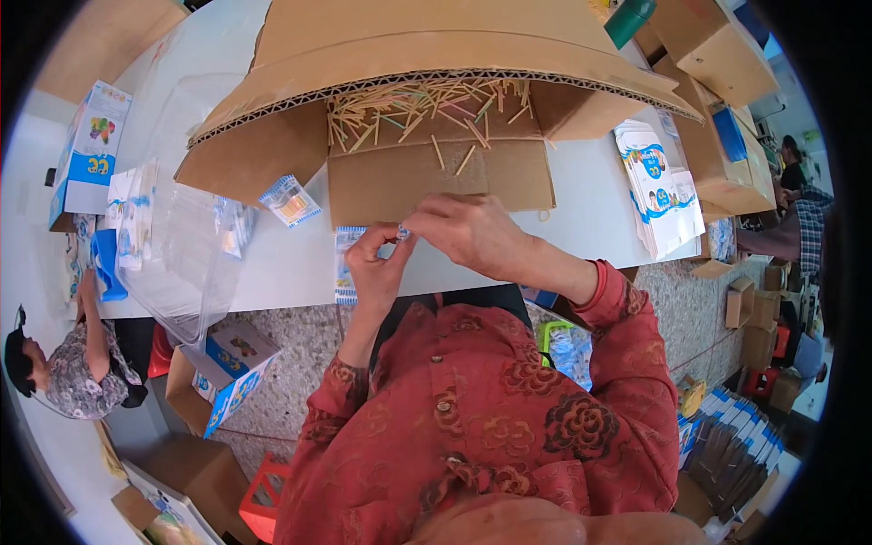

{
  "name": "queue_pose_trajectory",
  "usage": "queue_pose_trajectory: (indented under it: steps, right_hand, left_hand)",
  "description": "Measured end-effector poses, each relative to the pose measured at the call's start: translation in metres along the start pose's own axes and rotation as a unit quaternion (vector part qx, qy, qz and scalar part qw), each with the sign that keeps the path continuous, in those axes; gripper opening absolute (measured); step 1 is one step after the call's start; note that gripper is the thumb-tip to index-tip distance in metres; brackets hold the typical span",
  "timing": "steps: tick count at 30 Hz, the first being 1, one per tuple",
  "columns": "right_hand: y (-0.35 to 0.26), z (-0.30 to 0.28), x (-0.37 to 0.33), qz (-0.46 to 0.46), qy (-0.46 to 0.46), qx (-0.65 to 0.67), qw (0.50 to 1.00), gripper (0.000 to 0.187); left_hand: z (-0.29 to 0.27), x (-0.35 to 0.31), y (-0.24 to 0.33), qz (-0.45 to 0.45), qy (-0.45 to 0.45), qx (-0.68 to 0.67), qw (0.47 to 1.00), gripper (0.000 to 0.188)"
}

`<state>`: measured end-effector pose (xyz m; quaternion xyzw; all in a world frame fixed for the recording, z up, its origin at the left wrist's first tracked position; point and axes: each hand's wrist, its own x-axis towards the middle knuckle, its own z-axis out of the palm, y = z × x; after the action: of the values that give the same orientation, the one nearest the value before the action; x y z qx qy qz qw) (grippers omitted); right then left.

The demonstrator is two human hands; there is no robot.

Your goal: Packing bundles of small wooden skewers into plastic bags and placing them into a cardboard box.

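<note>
My left hand [374, 265] and my right hand [477, 238] meet fingertip to fingertip at the table's near edge. Between them is pinched a small blue-and-white piece [402, 232], perhaps part of a packet; most of it is hidden by the fingers. Just beside my left hand lies a clear packet with blue-and-white edges [345, 265], partly covered by that hand. Another small packet [291, 201], with yellowish contents, rests to the left. Beyond my hands, a tipped cardboard box [436, 186] opens toward me, holding many thin coloured sticks [418, 107].
A clear plastic tray [186, 286] overhangs the table's left edge, with packets near it. On the right stands a stack of printed white-and-blue flat cartons [656, 186]. Cardboard boxes [718, 150] are piled beyond. A person [86, 368] works at the far left.
</note>
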<state>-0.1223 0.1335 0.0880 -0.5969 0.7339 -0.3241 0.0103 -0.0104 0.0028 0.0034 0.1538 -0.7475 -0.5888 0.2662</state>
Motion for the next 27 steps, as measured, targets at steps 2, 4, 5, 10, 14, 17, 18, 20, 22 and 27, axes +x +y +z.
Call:
queue_pose_trajectory:
  steps: [2, 4, 5, 10, 14, 17, 18, 20, 22, 27]
  right_hand:
    - [0.001, 0.002, 0.005, -0.006, -0.017, 0.011, 1.000, 0.014]
    - [0.001, 0.006, 0.011, -0.015, -0.003, 0.018, 1.000, 0.013]
    - [0.002, 0.008, 0.014, -0.025, 0.013, 0.024, 0.999, 0.011]
    - [0.046, 0.011, 0.051, 0.177, 0.014, 0.244, 0.953, 0.012]
    - [0.115, 0.022, 0.098, 0.251, -0.022, 0.046, 0.967, 0.029]
    - [0.178, 0.045, 0.101, 0.179, -0.079, -0.023, 0.980, 0.040]
    - [0.181, 0.046, 0.099, 0.177, -0.079, -0.022, 0.981, 0.040]
    - [0.178, 0.042, 0.094, 0.299, 0.003, 0.129, 0.945, 0.047]
    - [0.170, 0.032, 0.096, 0.298, 0.000, 0.106, 0.949, 0.048]
    - [0.155, 0.022, 0.103, 0.285, -0.038, -0.002, 0.958, 0.056]
  left_hand:
    - [-0.002, 0.000, -0.002, -0.003, 0.015, -0.020, 1.000, 0.010]
    - [-0.005, -0.001, -0.006, -0.005, 0.016, -0.034, 0.999, 0.010]
    - [-0.007, -0.001, -0.009, -0.004, 0.016, -0.048, 0.999, 0.010]
    - [-0.018, -0.002, -0.023, -0.068, 0.038, -0.152, 0.985, 0.011]
    - [-0.030, -0.004, -0.025, -0.103, 0.061, -0.155, 0.981, 0.010]
    - [-0.031, -0.006, -0.035, -0.117, 0.058, -0.187, 0.974, 0.010]
    - [-0.031, -0.008, -0.038, -0.116, 0.060, -0.185, 0.974, 0.010]
    - [-0.030, -0.011, -0.045, -0.144, 0.058, -0.220, 0.963, 0.009]
    - [-0.029, -0.015, -0.050, -0.138, 0.049, -0.225, 0.963, 0.009]
    - [-0.038, -0.021, -0.062, -0.114, 0.027, -0.230, 0.966, 0.013]
